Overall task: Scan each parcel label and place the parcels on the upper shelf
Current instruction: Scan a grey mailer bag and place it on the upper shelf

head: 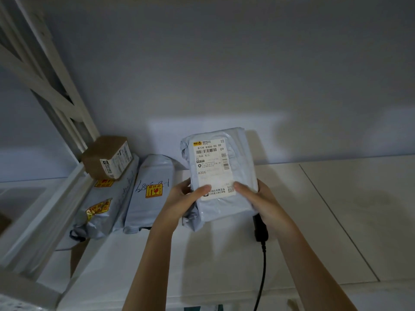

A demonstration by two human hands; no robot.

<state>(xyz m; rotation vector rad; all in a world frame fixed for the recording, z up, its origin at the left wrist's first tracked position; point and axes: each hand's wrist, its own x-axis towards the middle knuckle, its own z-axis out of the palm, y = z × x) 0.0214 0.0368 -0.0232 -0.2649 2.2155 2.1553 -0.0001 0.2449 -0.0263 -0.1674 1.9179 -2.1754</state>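
A grey plastic-wrapped parcel [222, 173] with a white printed label [212, 162] facing me is held above the white shelf [314, 216]. My left hand [184, 198] grips its lower left edge, thumb on the label. My right hand [256, 198] grips its lower right edge, thumb also on the label. A black scanner [260, 230] with a black cable [261, 270] shows below the parcel, partly hidden by my right wrist. I cannot tell whether it lies on the shelf or is held.
At the shelf's left lie two grey parcels with yellow stickers [105, 205] [150, 194]. A small brown box [107, 156] sits on top of the left one. A white shelf frame [56, 86] rises at the left. The wall is right behind.
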